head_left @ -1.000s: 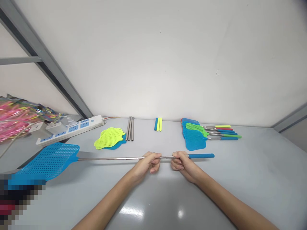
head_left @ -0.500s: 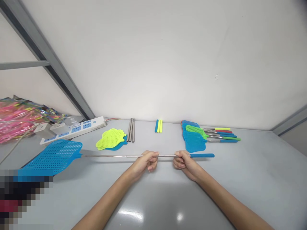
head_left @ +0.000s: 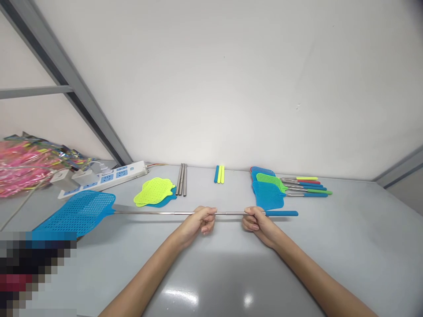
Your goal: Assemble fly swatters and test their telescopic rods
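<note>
A blue telescopic fly swatter [head_left: 84, 215] is held level above the table, its metal rod drawn out long. The perforated blue head points left and the blue grip right. My left hand [head_left: 200, 220] is closed around the middle of the rod. Beside the blue grip, my right hand [head_left: 259, 222] is closed on the rod as well. Behind the rod, to the left, lie loose yellow and blue swatter heads [head_left: 154, 192]. Several finished-looking swatters [head_left: 271, 193] with blue and green heads are stacked beyond my right hand.
Metal rods [head_left: 181, 179] and short blue and yellow grips [head_left: 219, 174] lie near the wall. A white power strip [head_left: 105, 178] with plugs stands at the left, beside plastic-wrapped pink items [head_left: 23, 165]. The grey table [head_left: 357, 246] meets the white wall behind.
My hands have moved slightly apart along the rod, the left one leftward and the right one rightward. The swatter has shifted a little to the right in view.
</note>
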A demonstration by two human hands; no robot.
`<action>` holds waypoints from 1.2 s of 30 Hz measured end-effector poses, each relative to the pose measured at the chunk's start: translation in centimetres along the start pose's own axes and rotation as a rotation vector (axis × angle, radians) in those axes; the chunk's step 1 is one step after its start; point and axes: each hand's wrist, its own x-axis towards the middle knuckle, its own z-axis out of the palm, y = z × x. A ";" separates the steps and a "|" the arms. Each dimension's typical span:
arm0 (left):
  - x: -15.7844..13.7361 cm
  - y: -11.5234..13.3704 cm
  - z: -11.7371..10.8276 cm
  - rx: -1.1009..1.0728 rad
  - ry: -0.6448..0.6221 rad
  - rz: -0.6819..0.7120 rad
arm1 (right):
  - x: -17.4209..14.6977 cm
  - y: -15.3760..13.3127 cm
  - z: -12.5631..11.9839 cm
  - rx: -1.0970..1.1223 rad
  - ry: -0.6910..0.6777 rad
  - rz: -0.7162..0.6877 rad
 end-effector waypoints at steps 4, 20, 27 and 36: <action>0.0 0.0 -0.2 -0.015 -0.012 0.003 | 0.0 0.1 -0.3 -0.003 -0.005 0.003; -0.1 0.4 -0.9 -0.058 -0.038 0.013 | -0.2 0.3 -0.1 -0.156 -0.081 -0.025; 0.2 -0.3 0.7 -0.095 -0.080 -0.024 | -0.3 1.1 1.0 -0.067 -0.230 0.084; 1.8 -2.0 3.5 0.015 -0.138 0.031 | -0.3 2.6 1.7 -0.076 -0.137 0.027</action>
